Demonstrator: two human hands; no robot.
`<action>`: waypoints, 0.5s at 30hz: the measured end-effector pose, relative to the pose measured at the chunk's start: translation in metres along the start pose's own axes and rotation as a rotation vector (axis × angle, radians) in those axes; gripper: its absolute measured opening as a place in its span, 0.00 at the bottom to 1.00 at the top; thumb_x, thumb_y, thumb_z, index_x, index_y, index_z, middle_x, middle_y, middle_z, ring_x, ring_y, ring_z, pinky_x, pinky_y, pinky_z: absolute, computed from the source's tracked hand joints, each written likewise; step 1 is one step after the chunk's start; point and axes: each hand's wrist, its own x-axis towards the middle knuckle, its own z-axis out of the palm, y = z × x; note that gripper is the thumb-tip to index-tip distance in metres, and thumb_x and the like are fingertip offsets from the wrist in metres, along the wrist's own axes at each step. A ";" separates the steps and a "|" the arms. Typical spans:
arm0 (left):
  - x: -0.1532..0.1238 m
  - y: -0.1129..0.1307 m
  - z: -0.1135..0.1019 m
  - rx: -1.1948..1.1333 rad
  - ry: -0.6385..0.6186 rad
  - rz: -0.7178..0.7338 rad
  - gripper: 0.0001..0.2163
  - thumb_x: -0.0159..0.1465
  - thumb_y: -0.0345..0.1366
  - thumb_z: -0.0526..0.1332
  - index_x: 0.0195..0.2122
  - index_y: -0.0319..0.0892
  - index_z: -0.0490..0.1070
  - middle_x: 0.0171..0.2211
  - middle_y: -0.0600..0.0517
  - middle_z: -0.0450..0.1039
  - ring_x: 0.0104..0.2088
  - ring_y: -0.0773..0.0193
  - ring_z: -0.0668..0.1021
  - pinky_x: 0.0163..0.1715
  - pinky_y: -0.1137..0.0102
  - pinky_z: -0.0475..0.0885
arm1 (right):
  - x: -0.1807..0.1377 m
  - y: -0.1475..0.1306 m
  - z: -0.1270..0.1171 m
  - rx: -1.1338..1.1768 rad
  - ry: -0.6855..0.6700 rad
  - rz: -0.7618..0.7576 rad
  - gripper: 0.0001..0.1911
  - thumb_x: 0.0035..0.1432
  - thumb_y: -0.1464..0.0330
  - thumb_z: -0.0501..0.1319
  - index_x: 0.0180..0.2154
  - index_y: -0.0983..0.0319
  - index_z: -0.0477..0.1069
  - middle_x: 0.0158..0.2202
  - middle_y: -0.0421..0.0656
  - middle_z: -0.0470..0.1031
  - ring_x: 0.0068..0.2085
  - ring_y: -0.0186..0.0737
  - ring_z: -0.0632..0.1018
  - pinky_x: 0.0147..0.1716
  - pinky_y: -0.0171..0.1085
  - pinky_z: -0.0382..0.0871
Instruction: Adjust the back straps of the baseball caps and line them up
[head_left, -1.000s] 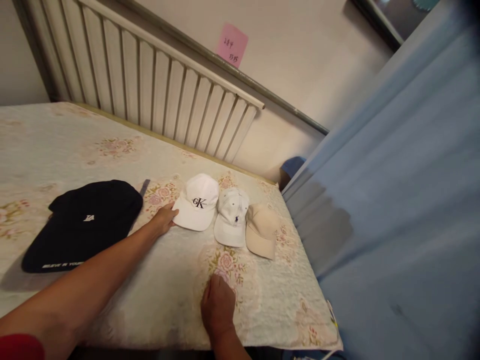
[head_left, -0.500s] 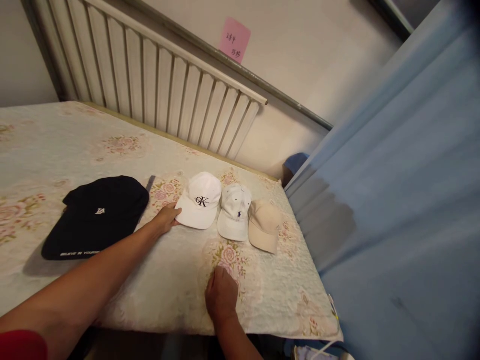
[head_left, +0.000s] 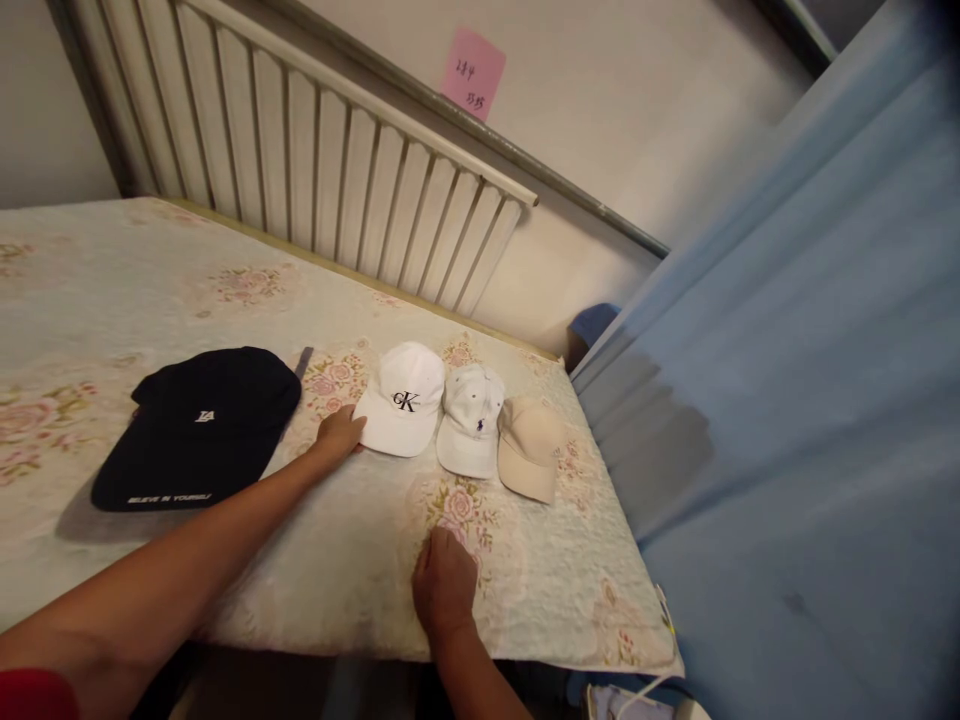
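Observation:
My left hand [head_left: 342,434] pinches the left edge of the brim of a white baseball cap [head_left: 405,385] with dark letters on its front. Right beside that cap sits another white cap [head_left: 471,415] with a small dark emblem, and a beige cap [head_left: 529,445] is next to it at the right end of the row. Below the row, my right hand [head_left: 445,580] rests near the front of the bed, fingers curled in; whatever may be in them is hidden. A black cap [head_left: 202,425] with white lettering lies apart, left of my left forearm.
The caps lie on a floral bedspread [head_left: 300,590]. A white radiator [head_left: 330,170] runs along the wall behind, under a pink paper note [head_left: 474,72]. A blue curtain [head_left: 787,400] hangs on the right. White cables [head_left: 645,695] show at the bed's lower right corner.
The view has shifted slightly, showing more of the black cap's brim lettering. My left hand keeps its pinch on the white cap's brim, and my right hand stays curled in about the same place.

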 end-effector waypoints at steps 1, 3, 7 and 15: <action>-0.002 -0.001 -0.001 0.085 0.031 0.029 0.13 0.58 0.37 0.57 0.43 0.37 0.71 0.41 0.41 0.74 0.43 0.49 0.76 0.42 0.58 0.72 | 0.000 0.000 0.000 -0.001 -0.001 0.000 0.06 0.60 0.71 0.52 0.32 0.59 0.66 0.28 0.42 0.74 0.31 0.42 0.76 0.28 0.38 0.54; -0.009 -0.004 -0.001 0.225 0.088 0.095 0.16 0.59 0.38 0.56 0.45 0.37 0.69 0.48 0.38 0.70 0.51 0.44 0.71 0.50 0.54 0.66 | 0.000 0.001 0.001 -0.002 -0.003 0.001 0.06 0.60 0.71 0.52 0.32 0.59 0.66 0.28 0.42 0.74 0.31 0.42 0.76 0.28 0.38 0.54; -0.028 -0.013 0.004 0.405 0.150 0.227 0.22 0.61 0.42 0.54 0.54 0.36 0.63 0.54 0.37 0.63 0.58 0.45 0.63 0.57 0.56 0.58 | -0.001 0.001 0.003 -0.004 0.007 -0.005 0.06 0.61 0.71 0.52 0.32 0.60 0.66 0.28 0.42 0.74 0.30 0.42 0.76 0.28 0.37 0.54; -0.042 -0.029 0.013 0.640 0.120 0.341 0.35 0.59 0.53 0.56 0.61 0.35 0.54 0.61 0.36 0.57 0.63 0.45 0.57 0.59 0.56 0.53 | 0.000 0.000 0.000 -0.001 -0.016 0.008 0.06 0.60 0.71 0.52 0.32 0.60 0.66 0.28 0.42 0.74 0.30 0.42 0.76 0.27 0.37 0.53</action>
